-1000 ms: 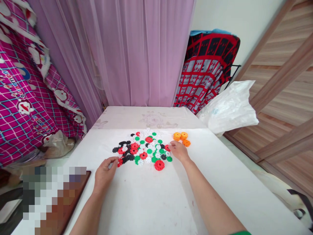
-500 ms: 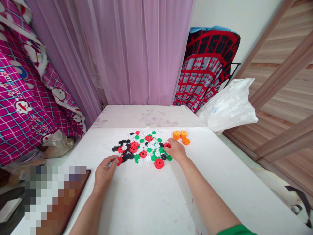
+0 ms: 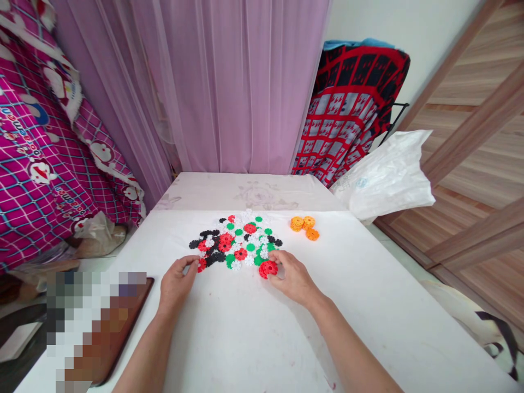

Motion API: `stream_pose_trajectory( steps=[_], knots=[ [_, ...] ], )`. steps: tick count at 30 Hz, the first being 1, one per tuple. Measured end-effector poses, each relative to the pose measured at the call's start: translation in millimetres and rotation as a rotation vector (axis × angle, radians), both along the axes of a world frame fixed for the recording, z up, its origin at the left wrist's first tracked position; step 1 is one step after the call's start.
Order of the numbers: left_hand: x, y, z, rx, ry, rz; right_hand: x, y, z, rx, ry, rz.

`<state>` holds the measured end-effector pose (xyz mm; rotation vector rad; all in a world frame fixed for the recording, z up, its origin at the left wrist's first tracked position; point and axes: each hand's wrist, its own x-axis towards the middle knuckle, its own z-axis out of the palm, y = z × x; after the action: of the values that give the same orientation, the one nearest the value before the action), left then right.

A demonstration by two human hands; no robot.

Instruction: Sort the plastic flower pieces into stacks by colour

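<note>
A pile of small flower-shaped plastic discs (image 3: 235,241) in red, green, black and white lies on the white table (image 3: 254,333). My right hand (image 3: 290,277) rests at the pile's near right edge, fingers curled against a stack of red discs (image 3: 267,268). At the near left edge of the pile my left hand (image 3: 177,283) pinches its fingertips together next to a red disc (image 3: 201,265). Three stacks of orange discs (image 3: 304,226) stand apart to the right of the pile.
A brown tray-like object (image 3: 117,327) lies at the table's left edge. A white plastic bag (image 3: 387,177) sits at the far right corner. Purple curtains (image 3: 229,82), a pink patterned blanket (image 3: 45,158) and a red checked blanket (image 3: 352,103) surround the table.
My right hand has drawn back from the pile's far right side, near the orange stacks, to the red stack at the near edge. My left hand has hardly moved.
</note>
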<state>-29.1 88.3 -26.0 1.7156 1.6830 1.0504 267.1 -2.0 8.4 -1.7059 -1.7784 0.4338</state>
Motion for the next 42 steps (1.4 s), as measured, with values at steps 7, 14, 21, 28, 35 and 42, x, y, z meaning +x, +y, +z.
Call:
stream_pose_trajectory(
  steps=[7,14,21,28,35,42],
  knots=[
    [1,0,-0.6,-0.012,-0.023,0.016,1,2,-6.2,0.002,-0.021,0.004],
    [1,0,-0.6,-0.018,-0.005,0.011,16,-14,2.0,-0.158,-0.242,-0.061],
    [1,0,-1.3,-0.003,-0.012,0.024,3,-11,7.9,-0.249,-0.355,-0.009],
    [1,0,-1.1,-0.019,-0.017,0.019,6,-6,23.7,-0.313,-0.422,-0.054],
    [-1,2,-5.8,-0.012,-0.016,0.012,-4,72,45.9,-0.171,-0.449,-0.041],
    [-2,3,-7.7,-0.009,0.000,0.007,-29,140,30.9,-0.324,-0.544,-0.099]
  ],
)
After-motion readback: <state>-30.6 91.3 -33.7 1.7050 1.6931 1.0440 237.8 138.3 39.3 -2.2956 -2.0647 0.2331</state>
